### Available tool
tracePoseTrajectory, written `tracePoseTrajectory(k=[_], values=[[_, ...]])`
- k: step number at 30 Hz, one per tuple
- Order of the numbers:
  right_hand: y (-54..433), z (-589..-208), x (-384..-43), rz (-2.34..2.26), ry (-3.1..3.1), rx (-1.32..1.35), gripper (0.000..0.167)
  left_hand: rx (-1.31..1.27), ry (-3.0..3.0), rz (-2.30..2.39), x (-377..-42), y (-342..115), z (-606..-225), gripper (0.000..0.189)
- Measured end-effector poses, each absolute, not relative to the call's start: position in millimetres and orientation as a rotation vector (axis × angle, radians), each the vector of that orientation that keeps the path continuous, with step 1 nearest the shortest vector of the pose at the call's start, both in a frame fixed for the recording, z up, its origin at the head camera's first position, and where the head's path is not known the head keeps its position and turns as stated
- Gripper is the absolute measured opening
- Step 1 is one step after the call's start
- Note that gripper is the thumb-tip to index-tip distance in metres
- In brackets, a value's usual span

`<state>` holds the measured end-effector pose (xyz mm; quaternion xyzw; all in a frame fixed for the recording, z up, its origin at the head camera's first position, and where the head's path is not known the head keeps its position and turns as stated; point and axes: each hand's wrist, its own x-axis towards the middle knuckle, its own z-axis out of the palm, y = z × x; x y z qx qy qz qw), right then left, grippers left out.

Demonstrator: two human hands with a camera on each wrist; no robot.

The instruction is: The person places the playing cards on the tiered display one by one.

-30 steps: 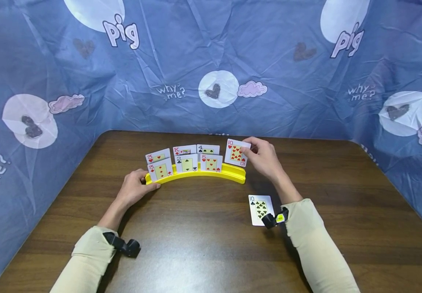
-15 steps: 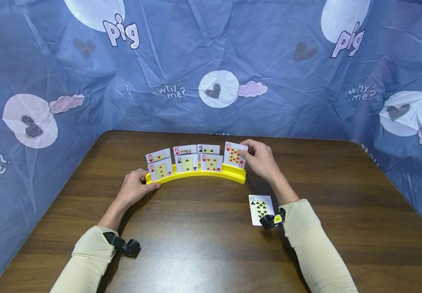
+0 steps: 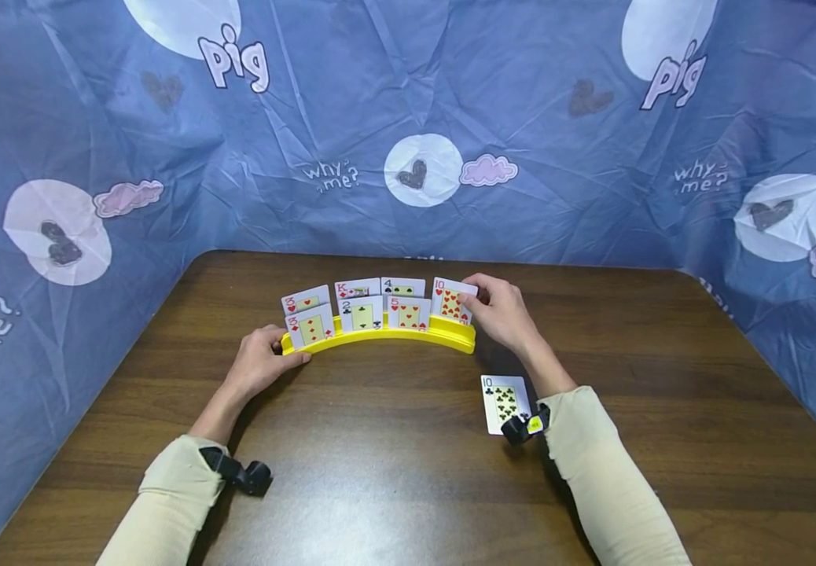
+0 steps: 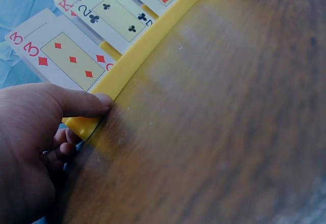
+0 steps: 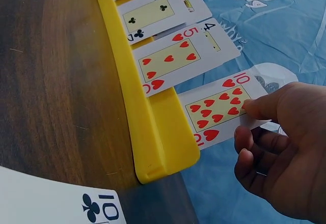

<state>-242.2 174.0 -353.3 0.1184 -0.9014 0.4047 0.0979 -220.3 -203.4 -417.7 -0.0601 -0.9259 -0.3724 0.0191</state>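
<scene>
A curved yellow card holder (image 3: 380, 336) stands on the table with playing cards upright in two rows. Its front row has the three of diamonds (image 3: 310, 326), two of clubs (image 3: 362, 314) and five of hearts (image 3: 409, 314); behind them show the three of hearts (image 3: 305, 299), king of diamonds (image 3: 357, 288) and four of spades (image 3: 403, 286). My left hand (image 3: 259, 362) grips the holder's left end, thumb along the front. At the right end my right hand (image 3: 505, 314) pinches the ten of hearts (image 5: 219, 107), its lower edge down in the back of the holder.
The ten of clubs (image 3: 503, 397) lies face up on the brown wooden table (image 3: 380, 472), below my right wrist and partly covered by the wrist camera (image 3: 521, 428). A blue printed cloth (image 3: 351, 94) hangs behind and at both sides.
My right hand has lowered the ten of hearts, moving it slightly left into the back of the holder. The left hand has stayed on the left end.
</scene>
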Motion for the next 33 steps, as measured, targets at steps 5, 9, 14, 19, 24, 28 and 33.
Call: tracePoseTrajectory(k=[5, 9, 14, 19, 24, 28, 33], values=[[174.5, -354.5, -241.3, 1.189, -2.669, 0.357, 0.021, -0.175, -2.882, -1.161, -220.2, -203.2, -417.6, 0.036], [174.1, -354.9, -240.7, 1.184, -2.679, 0.356, 0.022, -0.173, -2.88, -1.174, -219.7, -203.2, -417.1, 0.036], [173.5, -355.5, -240.5, 1.196, -2.69, 0.363, 0.023, -0.167, -2.885, -1.178, -219.8, -203.0, -416.7, 0.036], [175.2, -355.5, -239.9, 1.195, -2.683, 0.369, 0.023, -0.166, -2.894, -1.181, -220.0, -202.7, -415.9, 0.037], [179.6, -353.2, -237.3, 1.17, -2.673, 0.396, 0.024, -0.177, -2.886, -1.164, -219.5, -202.5, -415.5, 0.037], [183.0, -349.9, -234.0, 1.159, -2.664, 0.406, 0.025, -0.173, -2.886, -1.165, -219.2, -202.5, -415.5, 0.037], [188.4, -345.2, -230.2, 1.168, -2.668, 0.386, 0.031, -0.161, -2.899, -1.171, -219.8, -202.2, -414.9, 0.038]])
